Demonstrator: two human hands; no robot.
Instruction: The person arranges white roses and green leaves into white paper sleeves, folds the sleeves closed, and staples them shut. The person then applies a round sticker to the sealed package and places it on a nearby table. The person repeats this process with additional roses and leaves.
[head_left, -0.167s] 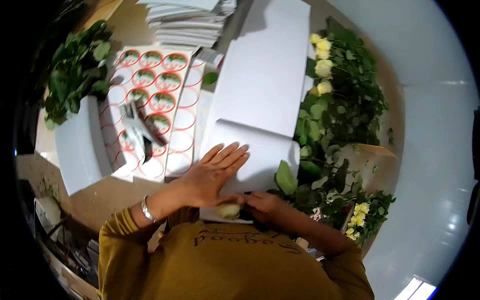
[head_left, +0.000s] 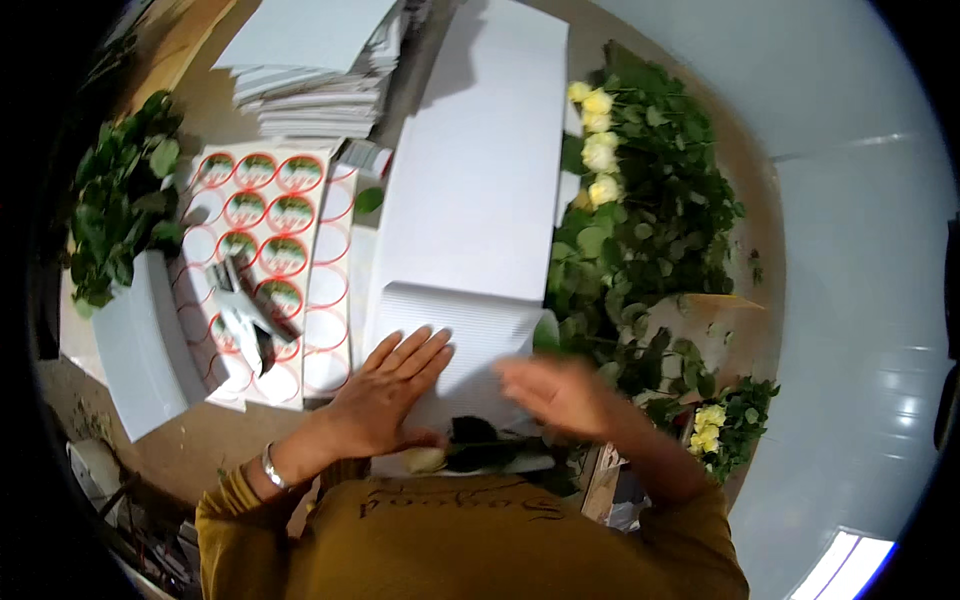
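On the surface beside the sticker sheet (head_left: 270,260) | white paper (head_left: 470,200) lies flat | left hand (head_left: 385,395) spread wide, pressing its ribbed near end | right hand (head_left: 560,395) open, blurred above | rose (head_left: 430,459) at near edge | paper likely light, creasable; hold by edges.

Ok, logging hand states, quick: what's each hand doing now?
Left hand: open, flat on the white paper.
Right hand: open, blurred, holding nothing.

The paper sheet (head_left: 470,190) on the desk is matt white, its near end finely ribbed like corrugated card. The sticker sheet (head_left: 265,260) at the desk's left looks glossy. The stapler (head_left: 240,310) on it is shiny metal. The desk (head_left: 215,440) is bare brown wood.
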